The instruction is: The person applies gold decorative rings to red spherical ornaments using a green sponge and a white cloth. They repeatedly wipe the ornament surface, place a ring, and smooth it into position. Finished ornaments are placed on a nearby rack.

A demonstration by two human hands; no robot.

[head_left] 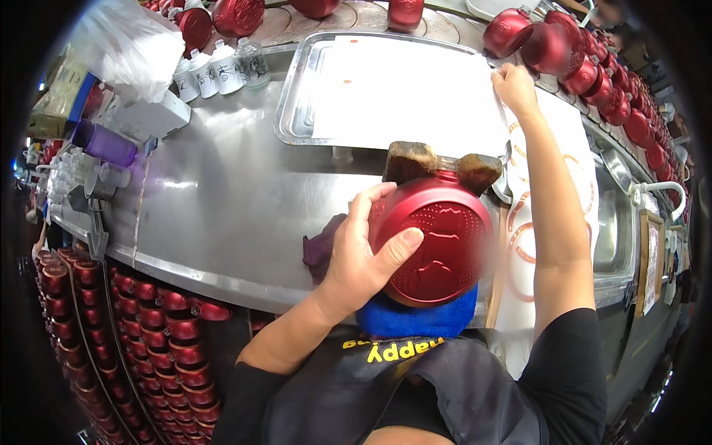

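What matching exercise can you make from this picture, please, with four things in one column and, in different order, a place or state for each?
Things:
1. left hand
2. right hand
3. blue cloth
4. metal tray

Places and states:
A. largely covered by a white sheet
B. between the red pan and the dark apron
C. thumb on the red pan
D. clenched near the sheet's far right corner

Right pairs: 1-C, 2-D, 3-B, 4-A

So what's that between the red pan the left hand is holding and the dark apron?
A blue cloth, seen in the head view: it shows between the red pan, held by the left hand, and the dark apron.
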